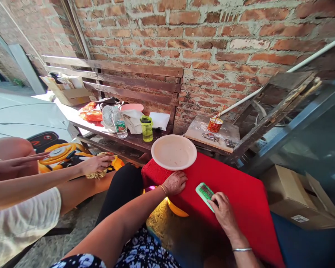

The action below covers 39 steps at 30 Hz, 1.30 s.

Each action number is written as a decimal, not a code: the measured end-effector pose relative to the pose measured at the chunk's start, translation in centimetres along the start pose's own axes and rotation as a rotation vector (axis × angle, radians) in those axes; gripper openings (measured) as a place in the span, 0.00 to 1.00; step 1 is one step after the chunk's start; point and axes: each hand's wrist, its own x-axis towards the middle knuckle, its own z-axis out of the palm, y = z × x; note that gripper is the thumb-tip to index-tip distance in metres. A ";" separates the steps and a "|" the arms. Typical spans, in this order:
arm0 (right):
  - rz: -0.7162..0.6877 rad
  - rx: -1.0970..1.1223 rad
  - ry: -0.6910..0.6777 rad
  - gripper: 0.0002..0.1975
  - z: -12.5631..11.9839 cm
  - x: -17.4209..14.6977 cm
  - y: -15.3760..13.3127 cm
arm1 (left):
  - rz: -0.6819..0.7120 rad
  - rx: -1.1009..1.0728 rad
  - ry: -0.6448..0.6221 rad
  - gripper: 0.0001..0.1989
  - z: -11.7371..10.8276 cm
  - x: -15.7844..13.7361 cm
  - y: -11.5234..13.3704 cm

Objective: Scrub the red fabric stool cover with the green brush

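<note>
On a red cloth [240, 193] spread over a table, my right hand [223, 208] closes round the near end of a mint-green scrubbing brush [205, 191]. Green bristles face up, with a brownish patch among them. My left hand [175, 183] lies on the cloth just below the rim of a wide pale basin [174, 163], its fingers slightly bent and nothing seen in them. The basin stands at the far edge of the cloth and holds a shallow, light-coloured content that I cannot make out.
A dark bench carries a water bottle [120, 127], a yellow-green bottle [147, 131] and a small fan [108, 115]. At right are a noodle cup [214, 124], padlocks [210, 137] and a cardboard box [298, 197]. To my left, another person's hand [97, 163] grips a yellowish cloth.
</note>
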 end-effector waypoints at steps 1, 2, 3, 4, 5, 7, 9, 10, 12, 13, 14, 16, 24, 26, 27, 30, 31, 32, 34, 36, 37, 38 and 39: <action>0.052 -0.047 0.039 0.26 -1.1 -0.4 1.6 | 0.000 -0.002 0.000 0.10 0.0 0.0 0.0; 0.119 -0.109 0.082 0.27 -2.5 -0.9 3.4 | 0.000 -0.005 -0.001 0.10 -0.1 0.0 0.0; 0.202 -0.187 0.125 0.29 -4.0 -1.5 5.4 | -0.002 -0.009 0.000 0.11 -0.1 0.0 0.0; 0.300 -0.279 0.165 0.30 -5.6 -2.1 7.3 | -0.003 -0.014 0.000 0.11 -0.1 0.0 0.0; 0.403 -0.372 0.198 0.31 -7.0 -2.7 8.9 | -0.005 -0.019 0.002 0.11 -0.1 0.0 0.0; 0.566 -0.507 0.238 0.33 -8.7 -3.2 10.7 | -0.007 -0.029 0.006 0.10 -0.2 0.0 0.1; 0.593 -0.502 0.250 0.33 -8.6 -2.7 10.2 | -0.008 -0.036 0.009 0.10 -0.2 0.0 0.1; 0.544 -0.440 0.245 0.32 -7.8 -2.1 9.2 | -0.009 -0.038 0.011 0.10 -0.2 0.0 0.1; 0.375 -0.271 0.209 0.29 -5.2 -0.5 6.2 | -0.009 -0.036 0.013 0.10 -0.2 0.0 0.1; 0.273 -0.190 0.170 0.26 -3.8 0.3 4.5 | -0.008 -0.034 0.013 0.10 -0.2 0.0 0.1; 0.167 -0.121 0.115 0.23 -2.3 1.1 2.8 | -0.008 -0.031 0.013 0.10 -0.2 0.0 0.1; -0.030 -0.043 -0.012 0.15 0.0 2.3 0.2 | -0.007 -0.028 0.007 0.11 -0.1 0.0 0.2; -0.069 -0.185 -0.079 0.13 1.3 3.1 1.6 | 0.003 -0.013 0.004 0.11 0.1 -0.2 -0.1; 0.095 -0.330 -0.045 0.16 0.3 3.1 3.2 | -0.002 -0.010 0.016 0.10 0.3 -0.2 -0.1; 0.195 -0.416 -0.039 0.18 -0.4 3.0 4.1 | -0.005 -0.010 0.021 0.10 0.3 -0.3 -0.1; 0.513 -0.615 -0.032 0.22 -3.2 2.1 7.0 | -0.009 -0.017 0.022 0.11 0.5 -0.3 -0.2; 0.608 -0.645 -0.022 0.23 -4.2 1.7 8.1 | -0.012 -0.020 0.020 0.11 0.5 -0.3 -0.2; 0.688 -0.657 -0.006 0.24 -5.0 1.3 9.0 | -0.015 -0.021 0.017 0.11 0.5 -0.3 -0.2; 0.773 -0.646 0.033 0.25 -5.9 0.6 10.2 | -0.019 -0.021 0.009 0.11 0.5 -0.3 -0.2; 0.745 -0.587 0.066 0.27 -5.6 0.5 10.1 | -0.019 -0.021 0.002 0.10 0.4 -0.2 -0.1; 0.682 -0.531 0.078 0.28 -4.9 0.6 9.5 | -0.017 -0.022 0.000 0.10 0.3 -0.2 -0.1; 0.588 -0.459 0.085 0.29 -4.0 0.9 8.5 | -0.016 -0.024 0.000 0.10 0.3 -0.2 -0.1; 0.466 -0.380 0.087 0.29 -3.0 1.3 7.3 | -0.015 -0.025 0.001 0.10 0.3 -0.2 -0.1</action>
